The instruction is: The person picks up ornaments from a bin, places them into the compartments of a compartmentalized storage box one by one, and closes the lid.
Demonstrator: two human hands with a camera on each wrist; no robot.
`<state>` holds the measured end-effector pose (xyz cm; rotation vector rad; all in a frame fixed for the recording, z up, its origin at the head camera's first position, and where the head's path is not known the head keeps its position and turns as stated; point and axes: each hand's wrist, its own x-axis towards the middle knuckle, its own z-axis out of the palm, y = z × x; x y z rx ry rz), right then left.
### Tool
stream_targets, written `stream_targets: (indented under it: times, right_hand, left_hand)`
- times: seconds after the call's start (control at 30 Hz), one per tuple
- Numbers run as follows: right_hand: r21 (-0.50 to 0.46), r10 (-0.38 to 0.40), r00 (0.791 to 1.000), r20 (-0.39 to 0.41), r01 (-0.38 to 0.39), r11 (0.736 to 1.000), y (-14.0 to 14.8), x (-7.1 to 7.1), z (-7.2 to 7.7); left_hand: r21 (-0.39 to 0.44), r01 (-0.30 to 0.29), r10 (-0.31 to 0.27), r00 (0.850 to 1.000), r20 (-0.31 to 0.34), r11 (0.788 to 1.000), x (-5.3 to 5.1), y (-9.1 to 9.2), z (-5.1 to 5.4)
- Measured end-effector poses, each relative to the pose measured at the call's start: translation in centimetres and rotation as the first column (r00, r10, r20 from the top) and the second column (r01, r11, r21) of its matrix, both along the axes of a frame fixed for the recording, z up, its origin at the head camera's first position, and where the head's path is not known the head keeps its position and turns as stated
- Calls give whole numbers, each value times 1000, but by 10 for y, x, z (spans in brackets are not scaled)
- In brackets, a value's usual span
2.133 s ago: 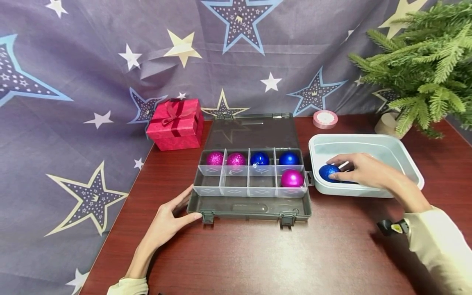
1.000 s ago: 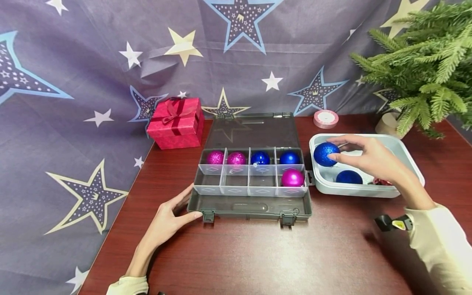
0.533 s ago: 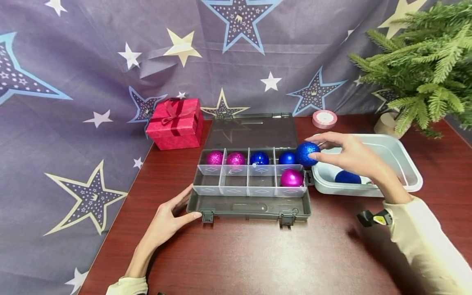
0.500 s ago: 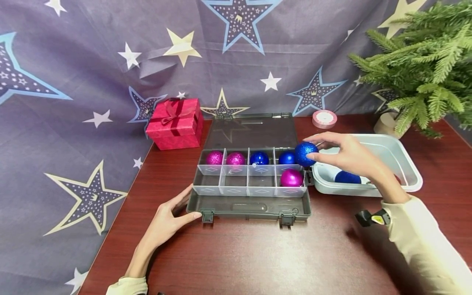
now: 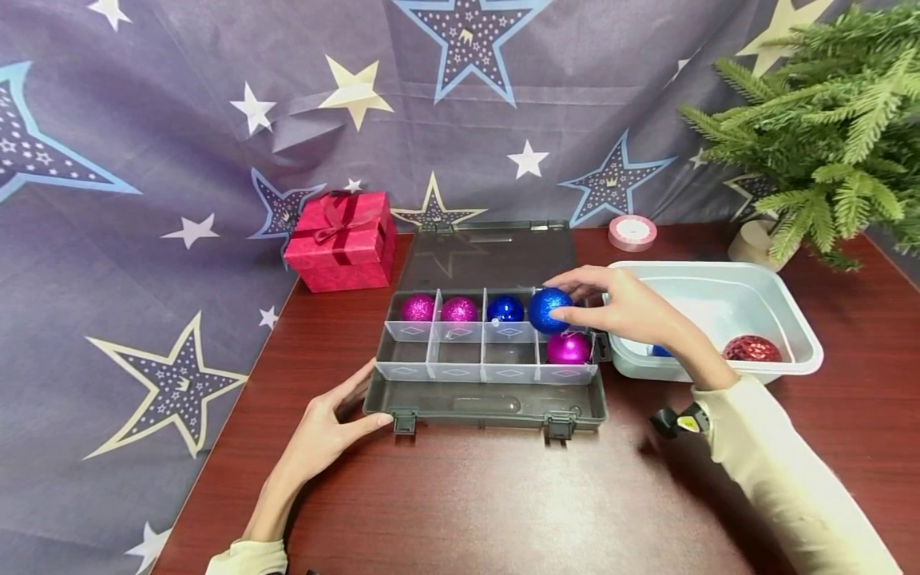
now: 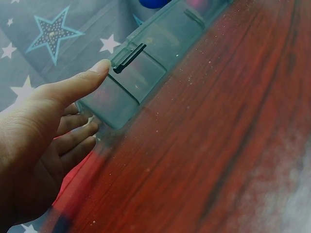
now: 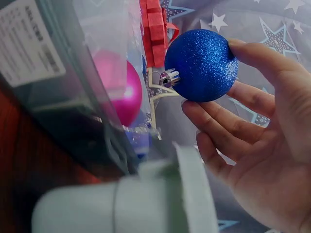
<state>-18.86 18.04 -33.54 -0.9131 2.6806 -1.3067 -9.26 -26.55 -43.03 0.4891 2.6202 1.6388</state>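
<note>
My right hand (image 5: 621, 307) pinches a glittery blue Christmas ball (image 5: 551, 311) between thumb and fingers, above the back right of the compartment box (image 5: 489, 406). In the right wrist view the blue ball's silver cap points toward the box. Glittery pink balls (image 5: 418, 309) fill the two back left compartments, with a shiny blue ball (image 5: 505, 309) beside them. The blue ball in the back right compartment is hidden behind the held one. A smooth magenta ball (image 5: 569, 348) sits in the front right compartment. My left hand (image 5: 323, 427) touches the box's front left corner, its thumb against the front edge.
A pale tub (image 5: 801, 339) on the right holds a red patterned ball (image 5: 751, 349) and a partly hidden blue ball (image 5: 659, 350). Behind stand a red gift box (image 5: 341, 243), a pink ribbon roll (image 5: 632, 231) and an artificial tree (image 5: 826, 128). The box's lid (image 5: 496, 255) lies back.
My right hand has lifted the glittery blue ball out of the tub and carried it left over the box. The red ball in the tub has come into view. My left hand stays put.
</note>
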Motion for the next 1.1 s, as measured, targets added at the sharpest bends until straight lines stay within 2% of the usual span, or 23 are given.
stream_targets:
  times: [0.17,0.43,0.8,1.1]
  right_hand:
    - [-28,24,1000,10,-24,999,-13,-4,-5]
    - [-2,55,998,22,-55,998,-35,-7,-8]
    - [-15,108,994,16,-107,994,-46,-6,-11]
    - [-11,61,998,6,-61,998,-36,-3,-13]
  left_hand:
    - [-6,-2,2,1000,6,1000,0,-1,0]
    - [-4,-2,2,1000,12,1000,0,0,1]
    - [2,0,0,1000,16,1000,0,0,1]
    - [-10,-5,5,1000,13,1000,0,-1,0]
